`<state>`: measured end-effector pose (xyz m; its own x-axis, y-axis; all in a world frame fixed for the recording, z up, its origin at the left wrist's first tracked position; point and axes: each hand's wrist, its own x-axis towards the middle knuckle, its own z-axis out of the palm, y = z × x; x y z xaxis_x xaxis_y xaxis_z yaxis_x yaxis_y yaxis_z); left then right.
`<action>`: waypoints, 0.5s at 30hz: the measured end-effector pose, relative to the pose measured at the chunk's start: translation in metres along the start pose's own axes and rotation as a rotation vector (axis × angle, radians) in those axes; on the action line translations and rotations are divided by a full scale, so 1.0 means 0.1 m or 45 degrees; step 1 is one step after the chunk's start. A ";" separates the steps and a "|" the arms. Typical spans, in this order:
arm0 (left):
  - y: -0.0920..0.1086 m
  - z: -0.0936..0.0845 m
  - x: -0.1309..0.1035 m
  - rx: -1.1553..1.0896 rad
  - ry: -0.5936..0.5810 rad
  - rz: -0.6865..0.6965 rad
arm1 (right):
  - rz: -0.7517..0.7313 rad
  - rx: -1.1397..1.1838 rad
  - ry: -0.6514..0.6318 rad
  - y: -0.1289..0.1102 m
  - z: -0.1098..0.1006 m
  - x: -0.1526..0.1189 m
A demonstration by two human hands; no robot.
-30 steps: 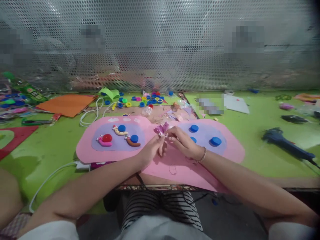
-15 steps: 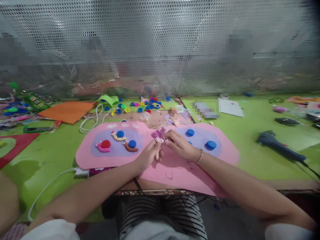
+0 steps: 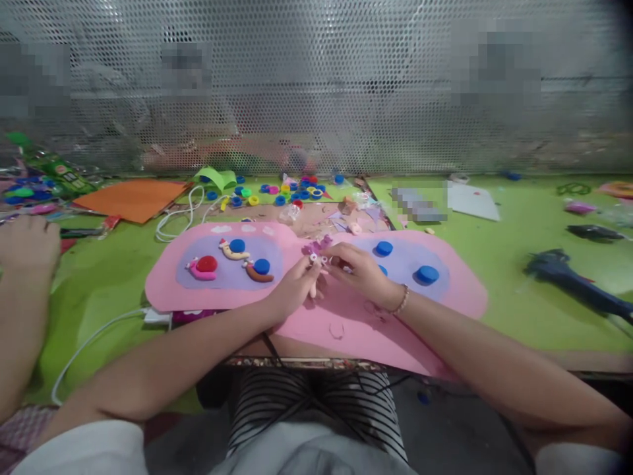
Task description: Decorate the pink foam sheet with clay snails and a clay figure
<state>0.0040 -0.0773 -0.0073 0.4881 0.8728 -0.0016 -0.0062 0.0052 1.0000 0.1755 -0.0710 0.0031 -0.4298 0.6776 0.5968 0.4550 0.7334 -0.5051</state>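
My left hand [image 3: 299, 285] pinches a small pale clay piece with two white eye-like discs [image 3: 318, 259], over the middle of a pink paper shape [image 3: 316, 330]. From the right, my right hand [image 3: 357, 270] has its fingers closed at the same piece; whatever lies between them is too small to make out. Purple crinkled material [image 3: 324, 243] shows just behind the fingertips. On the left lilac patch [image 3: 188, 247] sit snail-like clay figures with a red cap [image 3: 207, 264] and blue caps [image 3: 237, 245]. The right lilac patch bears blue caps [image 3: 428, 274].
A glue gun [image 3: 568, 280] lies at the right. Behind are loose bottle caps [image 3: 297, 196], a white cable [image 3: 190, 214], orange paper [image 3: 132, 200] and a green bottle [image 3: 59, 173]. Another person's hand [image 3: 24, 247] rests at the far left. A perforated metal screen [image 3: 316, 99] stands behind.
The view has tilted down slightly, shifting the table upward in the picture. Another person's hand and forearm have come farther in at the left. Both my hands remain together at the small piece.
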 end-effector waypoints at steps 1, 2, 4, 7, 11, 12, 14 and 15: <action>0.01 0.00 -0.01 -0.003 -0.006 -0.015 | -0.006 0.003 0.004 -0.01 0.00 0.00; 0.02 0.01 -0.01 -0.005 -0.007 -0.029 | -0.010 0.006 0.012 -0.02 -0.01 0.01; 0.05 0.02 -0.02 -0.001 -0.009 -0.048 | 0.003 0.010 0.027 -0.03 -0.01 0.02; 0.07 0.03 -0.03 -0.009 -0.014 -0.069 | 0.048 0.025 0.031 -0.04 -0.02 0.03; 0.06 0.02 -0.03 -0.055 -0.024 -0.119 | 0.077 0.073 0.023 -0.02 -0.02 0.03; 0.05 0.02 -0.03 -0.067 -0.022 -0.131 | 0.082 0.085 0.018 -0.02 -0.02 0.03; 0.04 0.01 -0.03 -0.099 -0.026 -0.147 | 0.089 0.107 0.010 -0.02 -0.02 0.03; 0.04 0.01 -0.03 -0.117 -0.033 -0.149 | 0.094 0.112 0.006 -0.02 -0.02 0.02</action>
<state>0.0031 -0.0801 -0.0036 0.5126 0.8507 -0.1167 -0.0274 0.1521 0.9880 0.1750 -0.0713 0.0071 -0.3940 0.7299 0.5586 0.4151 0.6835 -0.6004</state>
